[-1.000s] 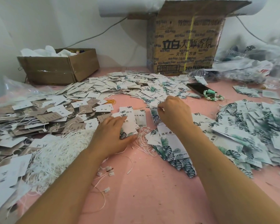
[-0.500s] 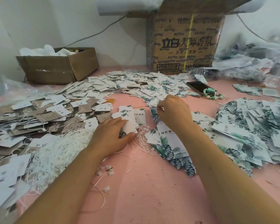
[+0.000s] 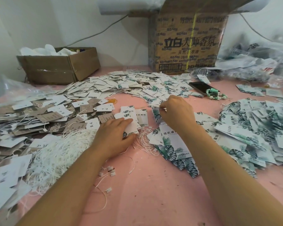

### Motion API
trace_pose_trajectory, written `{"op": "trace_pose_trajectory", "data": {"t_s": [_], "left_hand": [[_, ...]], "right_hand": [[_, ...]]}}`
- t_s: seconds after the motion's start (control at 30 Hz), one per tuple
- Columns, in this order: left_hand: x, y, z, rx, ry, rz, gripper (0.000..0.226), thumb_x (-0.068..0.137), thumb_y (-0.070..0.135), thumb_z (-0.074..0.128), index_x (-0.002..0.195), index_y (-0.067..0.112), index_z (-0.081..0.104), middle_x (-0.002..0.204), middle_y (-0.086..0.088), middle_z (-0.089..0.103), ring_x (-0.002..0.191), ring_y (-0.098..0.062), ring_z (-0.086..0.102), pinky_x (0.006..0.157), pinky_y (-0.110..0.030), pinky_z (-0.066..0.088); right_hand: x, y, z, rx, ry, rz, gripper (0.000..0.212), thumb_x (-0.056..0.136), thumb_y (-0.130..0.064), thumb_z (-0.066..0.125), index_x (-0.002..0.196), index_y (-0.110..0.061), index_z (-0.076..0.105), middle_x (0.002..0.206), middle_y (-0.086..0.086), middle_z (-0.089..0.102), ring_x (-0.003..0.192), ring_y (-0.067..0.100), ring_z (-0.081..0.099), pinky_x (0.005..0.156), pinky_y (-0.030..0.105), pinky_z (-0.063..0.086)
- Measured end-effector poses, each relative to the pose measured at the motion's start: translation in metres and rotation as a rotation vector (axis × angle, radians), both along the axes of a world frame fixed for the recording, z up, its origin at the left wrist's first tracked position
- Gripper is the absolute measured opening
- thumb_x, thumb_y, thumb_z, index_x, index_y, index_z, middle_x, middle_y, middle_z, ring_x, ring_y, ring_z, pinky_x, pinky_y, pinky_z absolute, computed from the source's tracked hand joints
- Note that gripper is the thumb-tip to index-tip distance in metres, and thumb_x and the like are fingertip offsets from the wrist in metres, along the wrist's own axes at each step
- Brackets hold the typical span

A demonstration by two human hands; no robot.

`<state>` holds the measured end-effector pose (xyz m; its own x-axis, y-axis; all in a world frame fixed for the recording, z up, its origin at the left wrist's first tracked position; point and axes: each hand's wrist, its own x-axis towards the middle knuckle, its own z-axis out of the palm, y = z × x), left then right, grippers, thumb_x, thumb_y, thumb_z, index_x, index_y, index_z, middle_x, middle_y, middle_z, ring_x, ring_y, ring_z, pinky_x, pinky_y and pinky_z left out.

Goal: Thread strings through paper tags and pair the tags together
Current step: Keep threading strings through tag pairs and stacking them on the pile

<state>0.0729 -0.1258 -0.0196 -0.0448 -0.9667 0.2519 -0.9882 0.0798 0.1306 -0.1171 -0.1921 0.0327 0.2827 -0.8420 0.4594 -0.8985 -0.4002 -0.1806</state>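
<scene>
**Both hands closed on tags and string**

Seen from the head camera, the left hand lies on a small stack of tags. Its fingers are spread over the top of the stack and its thumb is tucked against the near edge, so the stack is pinched between them on the pink table. The right hand is curled, with thumb and fingertips nipped together on a thin white string. It holds the string just above a leaf-print tag that stands tilted beside the stack. Whether the string already passes through that tag cannot be told.

Loose loops of string lie between the two wrists. A thick bundle of white strings sits to the left of the left forearm. Brown and white tags are heaped on the left, and a wide spread of white tags covers the back of the table. A deep pile of leaf tags fills the right side.

Near the back right, a phone lies with a green bead bracelet touching its near end. A printed carton stands against the wall behind them. A low cardboard box sits at the back left, and crumpled plastic bags are at the far right.
</scene>
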Motion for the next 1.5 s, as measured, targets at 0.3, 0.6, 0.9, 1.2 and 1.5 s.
{"op": "trace_pose_trajectory", "data": {"t_s": [0.3, 0.6, 0.9, 1.2, 1.5], "left_hand": [[-0.012, 0.000, 0.006, -0.200, -0.217, -0.120, 0.029, 0.091, 0.019, 0.055, 0.118, 0.012, 0.059, 0.114, -0.004, 0.064, 0.105, -0.026, 0.058, 0.084, -0.033, 0.044], [-0.011, 0.005, 0.010, -0.527, -0.140, -0.201, 0.022, 0.059, -0.008, 0.082, 0.074, 0.000, 0.068, 0.061, -0.012, 0.065, 0.054, -0.028, 0.062, 0.047, -0.034, 0.052], [-0.011, 0.013, 0.019, -0.707, 0.018, -0.174, 0.015, 0.079, 0.000, 0.065, 0.092, -0.007, 0.068, 0.086, -0.018, 0.070, 0.079, -0.034, 0.066, 0.071, -0.040, 0.055], [-0.014, 0.012, 0.017, -0.688, 0.194, -0.216, 0.033, 0.088, 0.017, 0.055, 0.110, -0.007, 0.062, 0.097, -0.016, 0.069, 0.090, -0.030, 0.064, 0.087, -0.027, 0.044], [-0.006, 0.010, 0.015, -0.725, 0.254, -0.197, 0.031, 0.076, -0.007, 0.063, 0.106, -0.008, 0.066, 0.089, -0.020, 0.065, 0.080, -0.033, 0.064, 0.074, -0.033, 0.051]], "right_hand": [[0.000, 0.000, 0.001, -0.004, 0.002, 0.004, 0.022, 0.090, -0.013, 0.048, 0.095, -0.009, 0.069, 0.102, 0.006, 0.059, 0.094, 0.024, 0.054, 0.069, 0.030, 0.046], [-0.001, -0.001, 0.001, -0.033, -0.006, 0.004, 0.022, 0.091, -0.012, 0.047, 0.091, -0.007, 0.069, 0.096, 0.006, 0.058, 0.092, 0.025, 0.053, 0.066, 0.030, 0.044], [0.005, 0.005, 0.008, -0.169, -0.038, 0.132, 0.028, 0.096, -0.023, 0.044, 0.101, -0.012, 0.070, 0.079, -0.002, 0.043, 0.082, 0.016, 0.041, 0.060, 0.026, 0.030], [0.029, 0.023, 0.016, -0.114, 0.098, 0.365, 0.030, 0.095, -0.017, 0.038, 0.107, -0.014, 0.065, 0.081, 0.000, 0.045, 0.087, 0.023, 0.053, 0.063, 0.031, 0.040], [0.035, 0.028, 0.011, 0.094, 0.054, 0.630, 0.029, 0.086, -0.035, 0.054, 0.099, -0.011, 0.065, 0.071, -0.007, 0.041, 0.068, 0.014, 0.045, 0.058, 0.027, 0.029]]}}
